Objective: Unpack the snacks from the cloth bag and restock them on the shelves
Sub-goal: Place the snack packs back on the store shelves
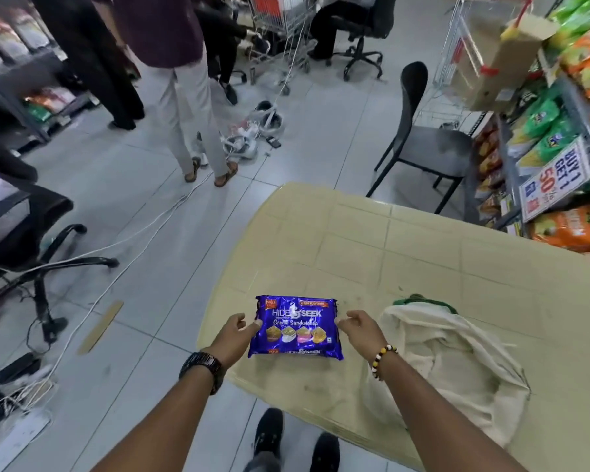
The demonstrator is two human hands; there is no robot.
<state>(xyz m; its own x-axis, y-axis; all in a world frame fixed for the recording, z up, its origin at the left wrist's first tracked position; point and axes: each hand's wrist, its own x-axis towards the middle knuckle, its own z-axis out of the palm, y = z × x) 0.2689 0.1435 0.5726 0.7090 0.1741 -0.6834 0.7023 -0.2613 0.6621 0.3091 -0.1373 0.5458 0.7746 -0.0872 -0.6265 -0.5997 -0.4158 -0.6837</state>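
Observation:
A blue Hide & Seek creme sandwich biscuit pack (pixel 295 328) lies flat near the front left corner of the cream table (pixel 406 253). My left hand (pixel 237 335) pinches its left edge and my right hand (pixel 360 330) pinches its right edge. The cream cloth bag (pixel 450 366) lies crumpled on the table just right of my right hand, with a green item (pixel 419 299) showing at its far end. The shelves (pixel 559 131) at the right carry orange and green snack packets.
A dark chair (pixel 423 137) stands between the table and the shelves. People stand on the tiled floor at the back left, with shopping trolleys (pixel 283 25) behind. Cables (pixel 123 247) and an office chair (pixel 31 240) lie to the left. A cardboard box (pixel 511 59) sits by the shelf.

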